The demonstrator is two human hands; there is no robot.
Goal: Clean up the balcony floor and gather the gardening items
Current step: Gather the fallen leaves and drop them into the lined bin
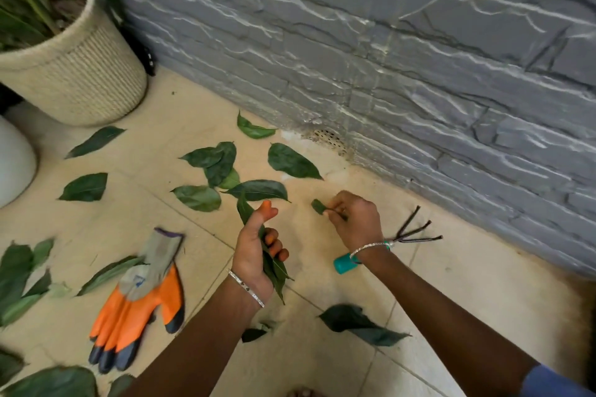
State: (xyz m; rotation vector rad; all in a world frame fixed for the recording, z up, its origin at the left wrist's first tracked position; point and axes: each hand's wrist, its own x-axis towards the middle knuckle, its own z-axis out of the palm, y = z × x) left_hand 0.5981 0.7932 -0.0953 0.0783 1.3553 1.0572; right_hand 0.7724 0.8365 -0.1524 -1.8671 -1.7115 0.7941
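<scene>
Green leaves lie scattered over the beige tiled floor (451, 284), with a cluster (222, 171) just beyond my hands. My left hand (254, 251) grips a bunch of collected leaves (274, 271) that stick out above and below the fist. My right hand (354, 219) pinches a small leaf (318, 206) by its stem, just above the floor. Under my right wrist lies a hand rake (416, 232) with dark prongs and a teal handle (343, 263). An orange and grey gardening glove (142, 300) lies flat to the left of my left arm.
A grey stone wall (387, 58) runs along the far side, with a small drain grate (329, 138) at its foot. A cream ribbed planter (74, 74) stands at the upper left, a white pot (13, 161) beside it. More leaves (19, 280) pile at the left edge.
</scene>
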